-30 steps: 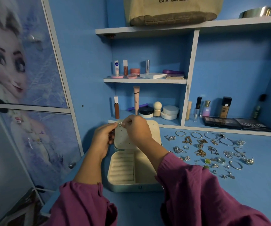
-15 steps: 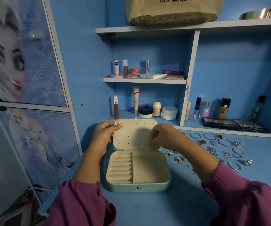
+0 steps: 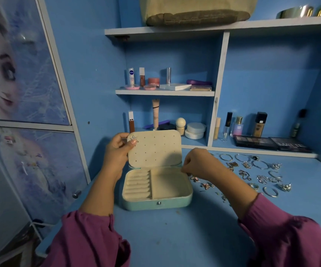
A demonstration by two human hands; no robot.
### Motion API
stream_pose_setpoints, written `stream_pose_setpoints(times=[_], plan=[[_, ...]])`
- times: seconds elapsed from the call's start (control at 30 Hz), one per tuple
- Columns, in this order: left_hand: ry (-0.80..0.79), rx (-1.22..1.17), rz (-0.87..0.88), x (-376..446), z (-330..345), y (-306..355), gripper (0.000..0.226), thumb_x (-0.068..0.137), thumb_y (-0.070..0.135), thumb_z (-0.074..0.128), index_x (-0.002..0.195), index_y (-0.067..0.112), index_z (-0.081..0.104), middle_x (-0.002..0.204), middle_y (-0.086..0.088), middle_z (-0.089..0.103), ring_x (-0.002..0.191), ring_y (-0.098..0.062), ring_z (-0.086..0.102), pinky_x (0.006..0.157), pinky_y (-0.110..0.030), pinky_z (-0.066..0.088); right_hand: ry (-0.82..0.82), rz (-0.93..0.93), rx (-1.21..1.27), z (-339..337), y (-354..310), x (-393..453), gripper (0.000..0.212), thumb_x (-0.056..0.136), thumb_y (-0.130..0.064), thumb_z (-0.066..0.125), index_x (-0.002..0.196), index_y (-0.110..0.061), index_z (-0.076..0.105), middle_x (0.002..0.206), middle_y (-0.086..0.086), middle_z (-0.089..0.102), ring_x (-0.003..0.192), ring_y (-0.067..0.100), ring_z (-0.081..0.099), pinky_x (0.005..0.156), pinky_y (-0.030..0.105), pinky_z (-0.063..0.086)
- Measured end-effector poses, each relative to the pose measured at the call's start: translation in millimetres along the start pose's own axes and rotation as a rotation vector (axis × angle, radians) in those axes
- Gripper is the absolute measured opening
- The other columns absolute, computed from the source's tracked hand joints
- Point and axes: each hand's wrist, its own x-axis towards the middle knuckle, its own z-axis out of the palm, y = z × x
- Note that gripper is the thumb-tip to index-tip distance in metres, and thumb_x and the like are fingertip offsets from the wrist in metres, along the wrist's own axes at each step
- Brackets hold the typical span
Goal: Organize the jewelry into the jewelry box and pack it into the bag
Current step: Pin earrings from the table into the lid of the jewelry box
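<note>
While hands [image 3: 117, 151] flank jewelry box [image 3: 156, 203], cosmetics [image 3: 194, 130] behind, bracelets [image 3: 260, 164] right

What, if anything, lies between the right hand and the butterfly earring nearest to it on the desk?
Nothing visible does. The right hand hovers beside the jewelry box, and the butterfly earring lies on bare desk just below its fingers.

- My left hand [image 3: 117, 153] is bare — no rings or bracelet visible.
- My right hand [image 3: 198, 163] is bare as well.
- I wear loose magenta-purple sleeves [image 3: 90, 239] — soft folded fabric, gathered at the cuffs, forearms left uncovered.
</note>
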Motion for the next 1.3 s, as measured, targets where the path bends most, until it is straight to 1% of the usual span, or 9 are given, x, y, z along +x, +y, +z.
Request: stream_pose_setpoints(times=[0.1,0.3,0.43,0.6,0.83,0.97,1.07,1.2,1.3], plan=[[0.017,0.038,0.076,1,4,-1,0.016,0.089,0.006,0.062,0.088,0.022,0.062,0.089,0.001,0.063,0.080,-0.015,0.060,0.069,-0.031,0.055,0.077,-0.001,0.045,6,5,11,0.017,0.084,-0.013,0.063,0.086,0.001,0.072,0.087,0.015,0.070,0.072,0.025,0.063,0.062,0.031,0.051],[0.046,0.134,0.185,2,3,0,0.017,0.087,0.007,0.066,0.092,0.023,0.064,0.073,-0.009,0.045,0.055,-0.011,0.043,0.050,-0.017,0.042,0.184,-0.046,0.122,14,11,21,0.023,0.089,-0.018,0.062,0.089,0.003,0.071,0.092,0.020,0.068,0.083,0.031,0.064,0.070,0.035,0.050],[-0.027,0.089,0.069,-4,-6,5,0.016,0.086,0.007,0.067,0.090,0.022,0.068,0.060,-0.002,0.061,0.044,-0.008,0.045,0.044,-0.021,0.042,0.139,-0.063,0.210,4,19,13,0.017,0.086,-0.021,0.069,0.085,-0.005,0.075,0.085,0.012,0.071,0.072,0.022,0.062,0.065,0.031,0.050],[-0.141,-0.066,-0.154,-18,-12,13,0.012,0.085,-0.001,0.061,0.092,0.008,0.064,0.078,-0.011,0.074,0.054,-0.013,0.064,0.044,-0.019,0.045,0.065,-0.058,0.249,-19,35,-4,0.019,0.083,-0.024,0.072,0.078,-0.006,0.075,0.074,0.011,0.071,0.060,0.017,0.055,0.050,0.023,0.044],[-0.187,-0.288,-0.472,-28,-21,20,0.032,0.089,0.007,0.043,0.078,0.000,0.072,0.082,-0.019,0.073,0.040,-0.008,0.048,0.031,-0.011,0.023,-0.063,-0.169,0.190,-28,55,-31,0.006,0.082,-0.017,0.072,0.086,-0.019,0.076,0.075,-0.011,0.068,0.064,0.000,0.057,0.058,0.012,0.043],[-0.237,-0.142,-0.510,-32,-20,21,0.025,0.089,0.004,0.051,0.075,0.001,0.072,0.077,-0.017,0.072,0.038,-0.003,0.042,0.030,-0.008,0.022,-0.070,-0.165,0.140,-29,64,-36,0.005,0.081,-0.022,0.074,0.086,-0.023,0.075,0.078,-0.012,0.068,0.070,0.002,0.058,0.057,0.013,0.043],[-0.287,-0.075,-0.511,-32,-23,18,0.029,0.084,-0.004,0.055,0.064,0.003,0.075,0.076,-0.019,0.071,0.038,-0.002,0.039,0.029,-0.008,0.022,-0.075,-0.151,0.126,-34,69,-38,0.006,0.079,-0.022,0.076,0.084,-0.026,0.075,0.081,-0.012,0.070,0.079,0.006,0.063,0.070,0.023,0.053],[-0.308,0.009,-0.505,-32,-26,15,0.023,0.082,-0.011,0.057,0.071,0.000,0.073,0.064,-0.008,0.064,0.036,-0.002,0.038,0.027,-0.009,0.023,-0.090,-0.132,0.126,-41,77,-42,0.009,0.077,-0.020,0.078,0.076,-0.027,0.074,0.068,-0.023,0.065,0.067,-0.007,0.058,0.061,0.011,0.042],[-0.346,0.061,-0.491,-32,-26,13,0.029,0.082,-0.011,0.057,0.066,0.006,0.075,0.061,-0.005,0.060,0.034,-0.002,0.036,0.027,-0.010,0.024,-0.112,-0.104,0.076,-46,81,-44,0.006,0.076,-0.020,0.079,0.081,-0.022,0.077,0.076,-0.021,0.067,0.073,-0.005,0.060,0.069,0.016,0.045]])
